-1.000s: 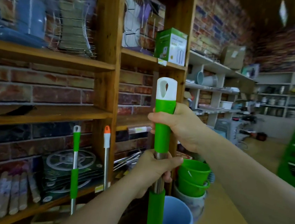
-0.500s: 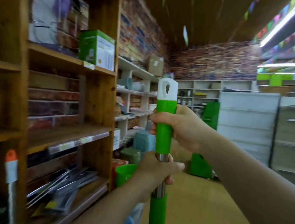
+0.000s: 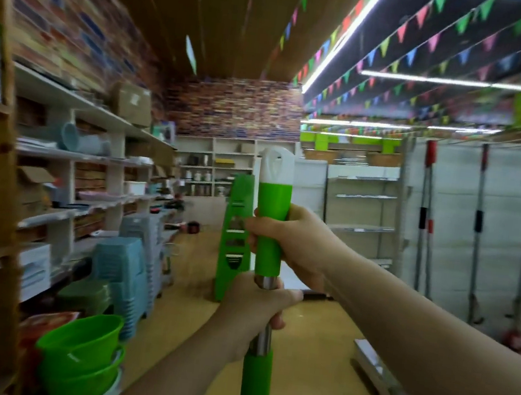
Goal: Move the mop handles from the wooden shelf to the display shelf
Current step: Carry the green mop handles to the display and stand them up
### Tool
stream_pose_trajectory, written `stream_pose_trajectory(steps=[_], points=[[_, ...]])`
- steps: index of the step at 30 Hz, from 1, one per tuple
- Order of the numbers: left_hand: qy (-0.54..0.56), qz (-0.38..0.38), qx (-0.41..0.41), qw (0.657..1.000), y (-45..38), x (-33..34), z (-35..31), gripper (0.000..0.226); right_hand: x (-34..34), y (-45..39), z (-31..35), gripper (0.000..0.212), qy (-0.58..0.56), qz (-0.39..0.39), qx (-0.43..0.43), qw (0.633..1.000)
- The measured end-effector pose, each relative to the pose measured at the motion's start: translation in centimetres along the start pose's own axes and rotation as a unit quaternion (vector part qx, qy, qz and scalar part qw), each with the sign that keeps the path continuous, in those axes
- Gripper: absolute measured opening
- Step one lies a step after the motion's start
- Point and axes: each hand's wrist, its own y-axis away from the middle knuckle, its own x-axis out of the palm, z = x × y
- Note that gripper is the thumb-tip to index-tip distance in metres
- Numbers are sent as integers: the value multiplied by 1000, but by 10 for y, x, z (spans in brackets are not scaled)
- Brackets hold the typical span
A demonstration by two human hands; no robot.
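The mop handle [image 3: 271, 228] is standing upright mid-aisle, its long axis vertical and its white looped cap pointing at the ceiling. The right hand [image 3: 296, 244] is wrapping its fingers closed around the green grip; the left hand [image 3: 251, 314] is clasping the steel shaft just below.

Pretty clearly a housewares shop: long aisle, white shelving [image 3: 100, 158] along the left wall loaded with plastic goods, stacked stools [image 3: 121, 275] and green basins [image 3: 83, 349] on the floor, mops [image 3: 478, 230] hung on the right, coloured bunting [image 3: 404, 34] overhead.
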Motion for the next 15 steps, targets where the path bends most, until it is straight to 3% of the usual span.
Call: stream_pose_trajectory(steps=[3,15], points=[[-8,27,4,1000,-22,27,3,32,-32,-9,-6,12,5,-10,1,1000],[-1,114,14,993,-119,120,22,27,-148,-56,-35,14,44,-66,-21,997]])
